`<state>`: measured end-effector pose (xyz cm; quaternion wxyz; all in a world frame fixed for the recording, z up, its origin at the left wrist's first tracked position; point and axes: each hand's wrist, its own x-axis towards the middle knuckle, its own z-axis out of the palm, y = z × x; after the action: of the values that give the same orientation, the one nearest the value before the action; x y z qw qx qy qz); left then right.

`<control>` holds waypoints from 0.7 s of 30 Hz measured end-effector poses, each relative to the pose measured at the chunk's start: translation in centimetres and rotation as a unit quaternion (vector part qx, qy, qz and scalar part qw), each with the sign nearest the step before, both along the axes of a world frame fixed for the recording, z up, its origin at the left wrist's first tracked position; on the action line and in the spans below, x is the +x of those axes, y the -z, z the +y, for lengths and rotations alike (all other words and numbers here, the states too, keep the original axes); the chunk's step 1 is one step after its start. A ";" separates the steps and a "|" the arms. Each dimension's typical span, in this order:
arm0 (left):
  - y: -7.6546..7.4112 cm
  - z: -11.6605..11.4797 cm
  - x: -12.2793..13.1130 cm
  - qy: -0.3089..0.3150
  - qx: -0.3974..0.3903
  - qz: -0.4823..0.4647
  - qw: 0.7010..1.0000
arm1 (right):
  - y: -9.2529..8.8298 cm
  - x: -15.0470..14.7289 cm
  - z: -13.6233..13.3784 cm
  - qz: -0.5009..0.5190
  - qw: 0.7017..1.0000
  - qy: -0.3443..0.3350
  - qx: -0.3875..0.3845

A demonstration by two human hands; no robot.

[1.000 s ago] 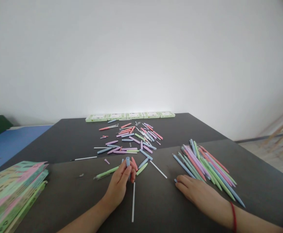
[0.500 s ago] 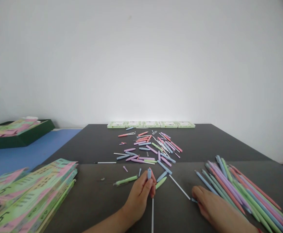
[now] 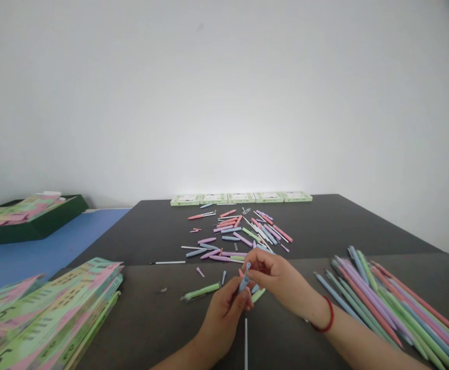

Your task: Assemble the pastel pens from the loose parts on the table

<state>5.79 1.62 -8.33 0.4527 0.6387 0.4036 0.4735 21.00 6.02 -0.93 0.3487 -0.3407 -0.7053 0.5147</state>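
My left hand [image 3: 224, 314] is closed around a blue pen barrel [image 3: 243, 284], its open end tipped up. Just above that end, my right hand [image 3: 276, 280] pinches a small blue pen piece [image 3: 248, 266], close to or touching the barrel's mouth. A white pen refill [image 3: 246, 341] runs down below my left fingers; I cannot tell whether it is held or lies on the table. Behind my hands lie blue and green barrels, partly covered by my fingers. A green pen [image 3: 201, 292] lies to the left, near a small blue piece [image 3: 224, 277] and a small purple piece [image 3: 200, 272].
Loose pen parts [image 3: 232, 231] are scattered over the dark table [image 3: 147, 226]. Many pastel pens [image 3: 386, 308] lie in a heap on the right. Printed packs [image 3: 54, 313] are stacked at left. Flat boxes [image 3: 241, 198] line the back edge; a green tray [image 3: 35, 226] stands far left.
My right hand has come from the table beside the pen heap over to my left hand, bringing the small blue piece to the barrel. The barrel now tilts slightly.
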 end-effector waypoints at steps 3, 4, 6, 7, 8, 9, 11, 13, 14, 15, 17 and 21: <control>-0.1 0.0 0.1 0.003 -0.009 -0.013 1.000 | 1.4 0.2 0.1 0.012 1.000 -0.008 -0.011; -0.1 0.0 0.2 0.004 -0.012 -0.016 1.000 | 1.7 0.3 0.1 0.009 1.000 -0.014 -0.013; -0.1 0.0 0.2 0.004 -0.015 -0.020 1.000 | 1.9 0.5 -0.1 0.002 1.000 -0.022 -0.013; -0.1 0.0 0.2 0.004 -0.015 -0.020 1.000 | 1.8 0.5 -0.1 0.000 1.000 -0.022 -0.011; 0.0 0.0 0.1 0.003 -0.016 -0.020 1.000 | 1.6 0.5 -0.2 -0.002 1.000 -0.020 -0.006; 0.0 0.0 0.1 0.002 -0.016 -0.021 1.000 | 1.4 0.5 -0.3 -0.004 1.000 -0.017 0.001; -0.1 0.0 0.0 0.000 -0.019 -0.022 1.000 | 0.9 0.6 -0.5 -0.013 1.000 -0.011 0.017; -0.2 -0.1 0.0 -0.003 -0.016 -0.017 1.000 | 0.5 0.6 -0.7 -0.021 0.999 -0.007 0.037; -0.2 -0.2 0.0 -0.003 -0.011 -0.013 1.000 | 0.4 0.5 -0.7 -0.021 0.999 -0.007 0.049; -0.3 -0.2 0.0 -0.003 -0.007 -0.008 1.000 | 0.5 0.5 -0.8 -0.019 0.998 -0.008 0.062; -0.4 -0.3 0.0 -0.003 -0.001 -0.001 1.000 | 0.8 0.4 -0.9 -0.010 0.996 -0.007 0.084; -0.4 -0.3 0.1 -0.002 0.001 0.005 1.000 | 1.5 0.1 -1.3 0.007 0.995 0.008 0.095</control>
<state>5.89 1.29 -7.92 0.4491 0.6408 0.4065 0.4717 21.08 4.77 -2.40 0.3886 -0.3078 -0.7458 0.4450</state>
